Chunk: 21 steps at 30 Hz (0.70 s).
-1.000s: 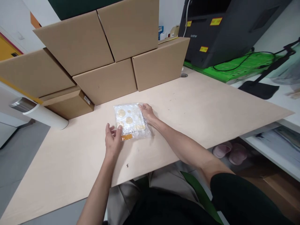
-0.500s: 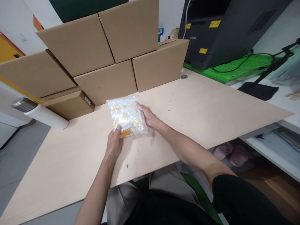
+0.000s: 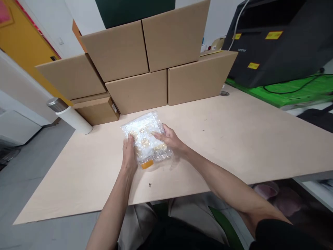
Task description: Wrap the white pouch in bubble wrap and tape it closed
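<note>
A flat, squarish package in clear bubble wrap (image 3: pixel 148 133) is held between both hands just over the wooden tabletop (image 3: pixel 213 146). Through the wrap show a pale surface with yellowish round marks and an orange strip at the near edge. My left hand (image 3: pixel 129 152) grips the package's left side, thumb on top. On the right side, my right hand (image 3: pixel 171 139) clasps it, with its thumb lying across the upper face. The fingers underneath are hidden by the package.
Cardboard boxes (image 3: pixel 136 91) are stacked along the table's back edge. A white bottle with a metal cap (image 3: pixel 75 119) stands at the back left. At the back right, a dark Brother printer (image 3: pixel 265 52) sits on a green surface (image 3: pixel 299 92).
The package has been tilted and turned slightly in my hands. My right thumb has moved further onto its face, and my left hand further up its side. The camera view has swung left.
</note>
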Motion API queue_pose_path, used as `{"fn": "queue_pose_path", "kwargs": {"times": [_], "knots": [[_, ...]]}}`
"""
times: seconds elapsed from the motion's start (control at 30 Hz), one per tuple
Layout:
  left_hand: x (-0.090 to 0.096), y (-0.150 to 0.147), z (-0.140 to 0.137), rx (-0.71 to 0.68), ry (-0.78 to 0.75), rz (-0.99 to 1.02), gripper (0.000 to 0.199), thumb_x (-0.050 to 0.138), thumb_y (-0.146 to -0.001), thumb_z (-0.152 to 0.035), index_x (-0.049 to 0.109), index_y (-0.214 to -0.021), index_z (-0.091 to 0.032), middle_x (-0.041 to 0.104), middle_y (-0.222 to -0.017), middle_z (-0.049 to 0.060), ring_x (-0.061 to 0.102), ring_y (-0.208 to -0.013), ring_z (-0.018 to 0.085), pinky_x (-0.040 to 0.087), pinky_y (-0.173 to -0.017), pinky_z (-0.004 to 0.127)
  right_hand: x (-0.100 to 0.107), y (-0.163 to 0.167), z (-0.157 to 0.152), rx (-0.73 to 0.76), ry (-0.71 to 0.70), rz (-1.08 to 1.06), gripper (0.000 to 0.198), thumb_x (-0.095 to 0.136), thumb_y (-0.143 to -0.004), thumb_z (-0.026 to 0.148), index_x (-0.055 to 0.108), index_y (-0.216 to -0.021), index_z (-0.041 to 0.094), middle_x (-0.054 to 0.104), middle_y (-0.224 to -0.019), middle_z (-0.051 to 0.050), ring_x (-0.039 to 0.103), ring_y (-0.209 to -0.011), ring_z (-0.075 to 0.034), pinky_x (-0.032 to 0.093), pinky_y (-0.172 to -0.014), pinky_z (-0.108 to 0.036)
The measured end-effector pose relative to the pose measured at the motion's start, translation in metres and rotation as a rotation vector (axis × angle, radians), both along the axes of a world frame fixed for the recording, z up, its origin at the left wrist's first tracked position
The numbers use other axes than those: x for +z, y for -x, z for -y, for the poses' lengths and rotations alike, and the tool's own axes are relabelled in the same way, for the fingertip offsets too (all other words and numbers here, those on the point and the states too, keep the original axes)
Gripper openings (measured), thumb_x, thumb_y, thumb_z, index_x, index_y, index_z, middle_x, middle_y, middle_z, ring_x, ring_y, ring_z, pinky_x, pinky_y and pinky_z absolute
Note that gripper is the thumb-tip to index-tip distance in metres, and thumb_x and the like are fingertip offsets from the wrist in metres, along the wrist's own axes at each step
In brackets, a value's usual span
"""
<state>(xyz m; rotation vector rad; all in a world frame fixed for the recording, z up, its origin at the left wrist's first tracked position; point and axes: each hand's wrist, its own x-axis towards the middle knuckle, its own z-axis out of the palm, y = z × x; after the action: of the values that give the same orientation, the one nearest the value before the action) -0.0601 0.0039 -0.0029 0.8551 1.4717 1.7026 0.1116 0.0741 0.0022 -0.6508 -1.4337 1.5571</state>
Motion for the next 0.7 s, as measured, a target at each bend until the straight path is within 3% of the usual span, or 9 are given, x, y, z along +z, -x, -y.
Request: {"fn": "queue_pose_path", "kwargs": {"times": [0.1, 0.23, 0.4, 0.57, 0.7], "knots": [[0.000, -0.003, 0.002, -0.004, -0.066, 0.181, 0.054, 0.070, -0.075, -0.064, 0.065, -0.099, -0.016, 0.071, -0.090, 0.008, 0.069, -0.088, 0.023, 0.056, -0.079, 0.034, -0.004, 0.002, 0.002, -0.031, 0.024, 0.018, 0.043, 0.065, -0.082, 0.060, 0.061, -0.102, 0.023, 0.066, -0.093, -0.002, 0.062, -0.089, -0.019, 0.051, -0.080, -0.030], [0.000, -0.006, 0.004, 0.029, -0.111, 0.194, 0.042, 0.074, -0.076, -0.056, 0.064, -0.089, -0.018, 0.067, -0.075, 0.000, 0.063, -0.066, 0.013, 0.053, -0.070, 0.026, -0.006, 0.004, -0.004, -0.099, 0.151, 0.008, 0.055, 0.054, -0.082, 0.073, 0.065, -0.096, 0.022, 0.067, -0.082, -0.005, 0.063, -0.085, -0.022, 0.052, -0.075, -0.034], [0.001, -0.011, 0.003, 0.031, -0.102, 0.262, 0.043, 0.078, -0.071, -0.055, 0.066, -0.089, -0.018, 0.068, -0.076, 0.000, 0.063, -0.065, 0.013, 0.052, -0.067, 0.026, -0.002, 0.004, -0.007, -0.078, 0.208, -0.043, 0.058, 0.060, -0.078, 0.074, 0.066, -0.095, 0.019, 0.069, -0.083, -0.006, 0.064, -0.084, -0.023, 0.052, -0.075, -0.034], [-0.006, -0.006, -0.001, 0.215, -0.145, 0.193, 0.045, 0.075, -0.073, -0.057, 0.065, -0.087, -0.016, 0.065, -0.075, -0.001, 0.058, -0.063, 0.010, 0.048, -0.062, 0.022, -0.013, 0.009, -0.005, 0.022, 0.196, -0.089, 0.052, 0.061, -0.080, 0.069, 0.063, -0.098, 0.021, 0.067, -0.085, -0.002, 0.062, -0.083, -0.020, 0.049, -0.074, -0.031], [-0.011, 0.003, -0.004, 0.333, -0.147, 0.135, 0.046, 0.072, -0.074, -0.060, 0.061, -0.083, -0.016, 0.060, -0.073, -0.003, 0.055, -0.063, 0.009, 0.048, -0.063, 0.023, -0.021, 0.014, 0.000, 0.008, 0.028, 0.081, 0.045, 0.058, -0.083, 0.066, 0.055, -0.083, 0.021, 0.055, -0.075, 0.001, 0.052, -0.072, -0.015, 0.041, -0.065, -0.027]]}}
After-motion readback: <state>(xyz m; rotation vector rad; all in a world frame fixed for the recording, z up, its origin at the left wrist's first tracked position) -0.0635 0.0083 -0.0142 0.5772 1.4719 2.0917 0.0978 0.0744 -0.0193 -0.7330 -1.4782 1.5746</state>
